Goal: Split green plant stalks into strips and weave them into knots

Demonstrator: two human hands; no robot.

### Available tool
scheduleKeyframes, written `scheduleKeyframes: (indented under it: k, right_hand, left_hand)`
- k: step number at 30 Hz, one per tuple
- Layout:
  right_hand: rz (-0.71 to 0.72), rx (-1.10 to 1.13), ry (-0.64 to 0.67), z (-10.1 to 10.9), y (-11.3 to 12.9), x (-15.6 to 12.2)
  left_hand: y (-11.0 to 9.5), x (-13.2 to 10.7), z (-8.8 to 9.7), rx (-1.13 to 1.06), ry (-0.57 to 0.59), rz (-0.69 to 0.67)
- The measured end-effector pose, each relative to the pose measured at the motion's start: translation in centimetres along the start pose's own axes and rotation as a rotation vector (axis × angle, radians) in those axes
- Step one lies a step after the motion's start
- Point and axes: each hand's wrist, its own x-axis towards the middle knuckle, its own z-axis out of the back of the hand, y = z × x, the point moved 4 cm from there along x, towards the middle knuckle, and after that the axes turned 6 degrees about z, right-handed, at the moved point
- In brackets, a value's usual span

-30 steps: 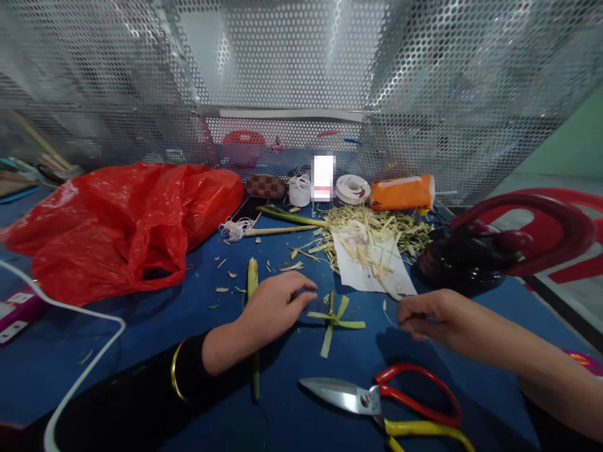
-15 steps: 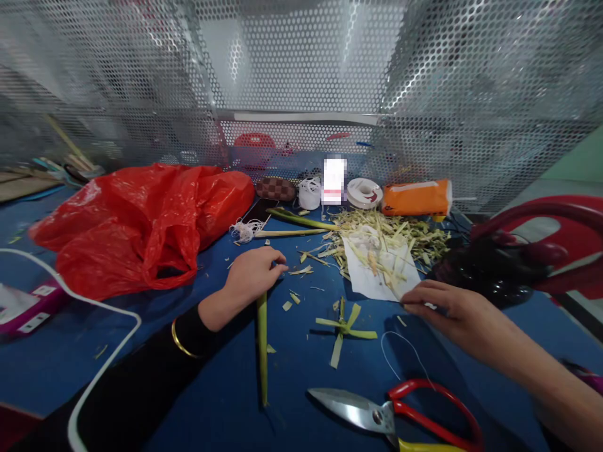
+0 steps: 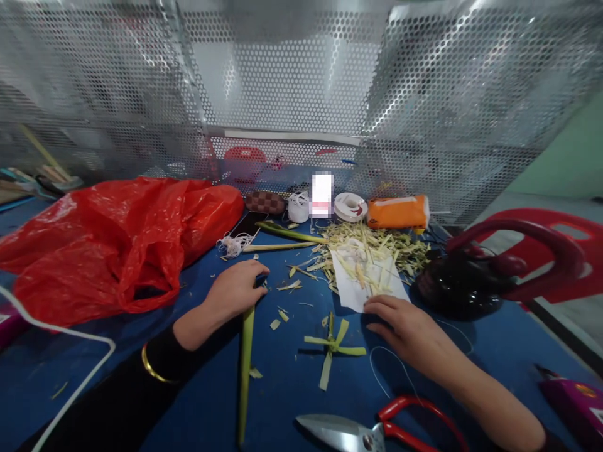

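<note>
My left hand (image 3: 234, 290) lies curled over the top end of a long green leaf strip (image 3: 244, 364) that runs toward me on the blue table (image 3: 198, 389). My right hand (image 3: 406, 331) rests palm down, fingers stretched, at the near edge of a white paper (image 3: 365, 279) covered with leaf trimmings. Between my hands lies a small star-shaped piece of folded green strips (image 3: 333, 344). A thin white thread (image 3: 381, 367) loops on the cloth beside my right wrist.
Red-and-yellow-handled scissors (image 3: 372, 433) lie near the front edge. A red plastic bag (image 3: 117, 238) fills the left. Thread spools, a tape roll (image 3: 351, 206) and an orange packet (image 3: 398, 211) line the perforated metal screen. A dark bag (image 3: 459, 282) sits at right.
My left hand left the star piece and moved left onto the top of the long strip. My right hand moved left to the paper's near edge and flattened.
</note>
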Motion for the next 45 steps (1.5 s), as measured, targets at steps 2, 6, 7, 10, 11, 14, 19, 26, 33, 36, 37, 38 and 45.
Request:
scheduleKeyframes:
  k: [2, 6, 7, 10, 11, 14, 19, 26, 33, 36, 37, 38, 45]
  right_hand:
    - [0.005, -0.013, -0.031, 0.1, 0.0, 0.1]
    - [-0.055, -0.069, -0.075, 0.8, -0.3, 0.2]
    - [-0.095, -0.088, -0.095, 1.1, -0.5, 0.2]
    - [-0.251, -0.118, -0.201, 2.3, -1.3, -0.2]
    - [-0.299, -0.112, -0.236, 2.7, -1.6, -0.3]
    - [-0.373, -0.076, -0.288, 3.1, -2.2, -0.6]
    - [-0.302, -0.082, -0.253, 1.9, -2.6, -0.3]
    - [-0.316, -0.278, -0.108, 1.0, -2.5, -0.2]
    - [-0.424, -0.260, 0.022, 2.4, -1.9, -0.4]
    - [-0.466, -0.146, -0.095, 3.9, -2.2, -0.9]
    - [-0.480, -0.123, -0.139, 4.4, -2.4, -1.1]
    - [-0.492, -0.117, -0.179, 4.9, -2.5, -1.3]
    - [-0.480, -0.198, -0.094, 5.3, -3.0, -1.8]
  left_hand:
    - [0.1, 0.0, 0.1, -0.031, 0.006, -0.032]
    - [0.4, 0.2, 0.8, -0.015, -0.066, -0.012]
    - [0.4, 0.2, 0.9, -0.009, -0.080, 0.001]
    - [0.4, 0.4, 0.9, -0.015, -0.080, 0.018]
    - [0.3, 0.4, 0.8, -0.023, -0.073, 0.017]
    - [0.0, 0.4, 0.6, -0.053, -0.049, 0.009]
    - [-0.4, 0.2, 0.6, -0.049, -0.014, 0.025]
    - [-0.2, 0.4, 0.4, -0.030, -0.015, -0.011]
    - [-0.2, 0.5, 0.0, 0.025, 0.008, -0.065]
    - [0.0, 0.6, -0.2, 0.041, 0.008, -0.068]
    - [0.1, 0.7, -0.2, 0.043, 0.005, -0.068]
    - [0.1, 0.7, -0.3, 0.044, 0.002, -0.066]
    - [0.6, 1.0, -0.8, 0.051, -0.016, -0.081]
